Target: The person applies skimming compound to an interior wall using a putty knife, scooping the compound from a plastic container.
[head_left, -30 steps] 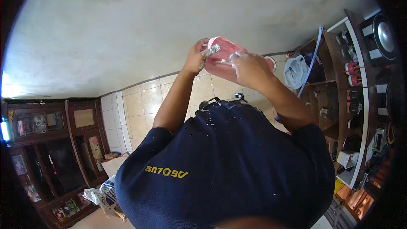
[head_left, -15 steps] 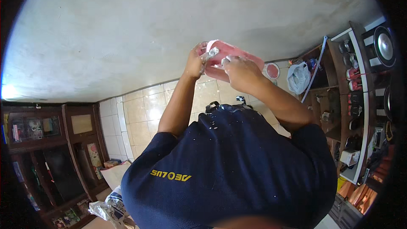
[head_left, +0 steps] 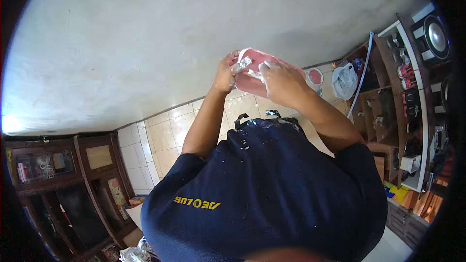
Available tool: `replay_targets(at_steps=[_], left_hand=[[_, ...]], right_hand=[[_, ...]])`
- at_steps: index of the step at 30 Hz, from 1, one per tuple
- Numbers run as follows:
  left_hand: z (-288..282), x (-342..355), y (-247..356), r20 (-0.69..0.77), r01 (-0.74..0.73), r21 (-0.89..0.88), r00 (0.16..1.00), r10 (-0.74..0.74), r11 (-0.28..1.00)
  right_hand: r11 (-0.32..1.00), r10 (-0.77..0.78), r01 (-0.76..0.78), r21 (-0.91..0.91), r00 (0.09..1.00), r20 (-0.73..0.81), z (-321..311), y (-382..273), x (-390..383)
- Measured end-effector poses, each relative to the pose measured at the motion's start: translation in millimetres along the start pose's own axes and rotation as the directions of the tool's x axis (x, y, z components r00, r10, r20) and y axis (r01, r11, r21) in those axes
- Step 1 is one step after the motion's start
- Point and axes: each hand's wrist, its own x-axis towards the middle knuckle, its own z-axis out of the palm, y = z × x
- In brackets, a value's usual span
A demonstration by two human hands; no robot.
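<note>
A pink plastic tray (head_left: 251, 86) is held up in front of the wall, with white paste (head_left: 253, 73) smeared inside it. My left hand (head_left: 225, 73) grips the tray's left end, its thumb over the rim. A crumpled silvery-white piece (head_left: 241, 64) lies along that thumb; I cannot tell if it is a wrapping or a separate thing. My right hand (head_left: 286, 83) reaches over the tray's right half, with fingers curled down and whitened by paste. What those fingers hold, if anything, is hidden.
A grey plastered wall (head_left: 160, 43) rises ahead, above a tiled floor (head_left: 165, 133). Right of the tray are a round tub (head_left: 314, 75), a plastic bag (head_left: 345, 81), a pale blue pole (head_left: 361, 75) and a shoe rack (head_left: 412, 131). A dark wooden cabinet (head_left: 80, 165) stands left.
My right hand has shifted slightly right and down over the tray. The tray stays in my left hand, and the view has tilted a little.
</note>
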Motion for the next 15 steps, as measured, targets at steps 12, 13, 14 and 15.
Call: replay_targets(at_steps=[12, 13, 14, 15], left_hand=[[13.8, -2.7, 5.2, 0.098, 0.009, -0.070, 0.995, -0.002, 0.998], [17.9, -1.6, 4.1, 0.095, 0.020, -0.025, 0.995, -0.017, 0.999], [21.8, 0.5, 3.2, 0.102, 0.011, 0.008, 0.995, -0.012, 1.000], [25.8, 3.3, 2.6, 0.099, 0.020, 0.047, 0.995, -0.025, 0.999]], right_hand=[[0.995, 0.096, -0.096, 0.000, 0.995, -0.036, 2.0, -3.7, -13.7], [0.996, 0.093, -0.093, 0.005, 0.995, -0.022, 2.1, -3.1, -16.3], [0.996, 0.089, -0.089, -0.028, 0.995, 0.033, 1.3, -1.1, -19.5], [0.997, 0.069, -0.070, -0.020, 0.997, -0.024, -0.5, 2.6, -24.2]])
